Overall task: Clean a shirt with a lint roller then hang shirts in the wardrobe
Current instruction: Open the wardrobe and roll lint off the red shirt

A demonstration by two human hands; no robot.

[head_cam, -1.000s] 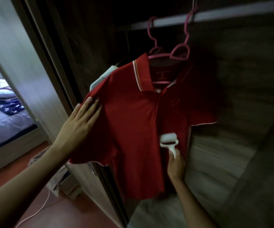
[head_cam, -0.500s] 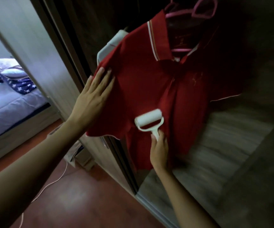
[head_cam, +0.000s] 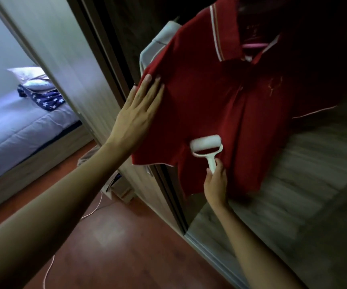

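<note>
A red polo shirt point(head_cam: 216, 101) with a white-striped collar hangs on a pink hanger point(head_cam: 251, 45) inside the dark wardrobe. My left hand point(head_cam: 139, 113) lies flat, fingers together, on the shirt's left sleeve and presses it toward the wardrobe edge. My right hand point(head_cam: 216, 184) grips the handle of a white lint roller point(head_cam: 207, 148), whose roll rests on the lower front of the shirt, left of the placket. A pale garment point(head_cam: 158, 41) shows behind the red shirt's shoulder.
The wardrobe's wooden shelf point(head_cam: 293, 195) lies under the shirt. The sliding door frame point(head_cam: 97, 51) stands to the left. Beyond it are a bed point(head_cam: 22, 126) with a star-print cloth point(head_cam: 43, 99), a red-brown floor point(head_cam: 116, 247), a white cable and a small box point(head_cam: 120, 186).
The view has tilted down and closer, so the hanger hooks and rail have left the top. The roller moved left across the shirt's lower front. My left hand stayed on the sleeve.
</note>
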